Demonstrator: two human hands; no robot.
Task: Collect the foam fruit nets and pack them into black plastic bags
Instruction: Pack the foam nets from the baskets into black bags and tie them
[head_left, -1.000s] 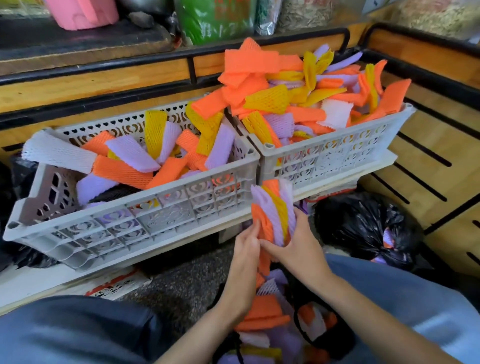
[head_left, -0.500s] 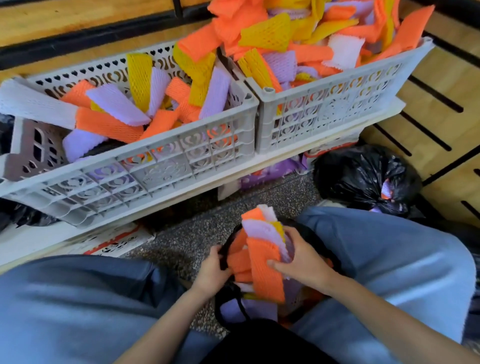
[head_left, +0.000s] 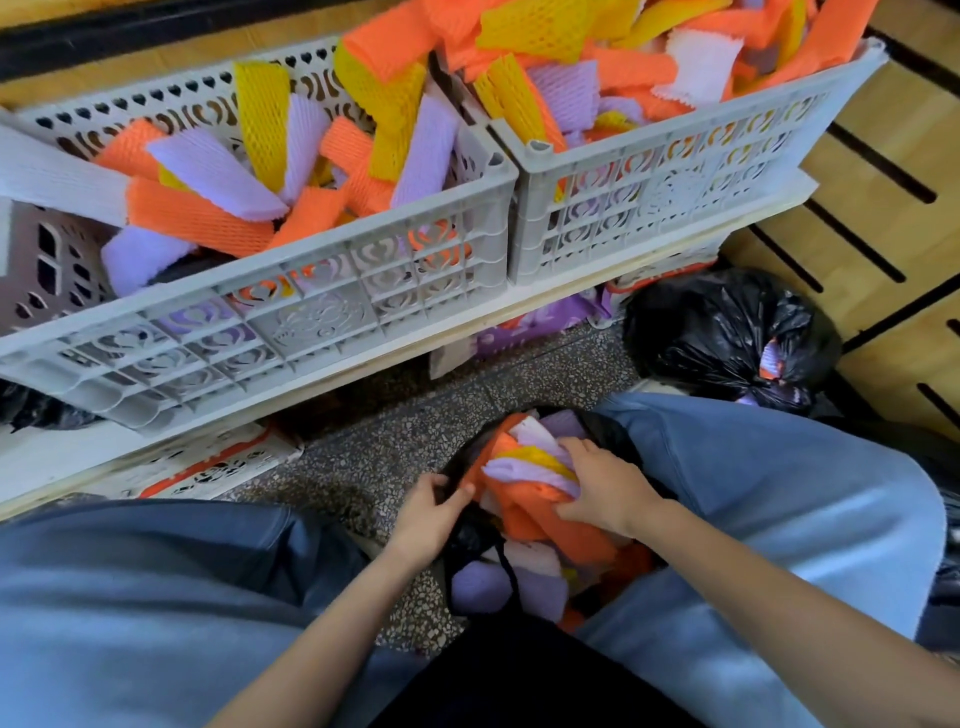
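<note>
Crate (head_left: 311, 317): filled with loose nets. Left hand (head_left: 426, 512): fingers clamped on bag (head_left: 469, 540) rim. Nets (head_left: 527, 499): bundle lodged in bag mouth, gripped by right hand (head_left: 605, 491), fingers curled. Tied bag (head_left: 717, 332): set on floor.

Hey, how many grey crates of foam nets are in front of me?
2: the left crate and the right crate stand side by side on the white shelf; others may lie outside the view.
</note>
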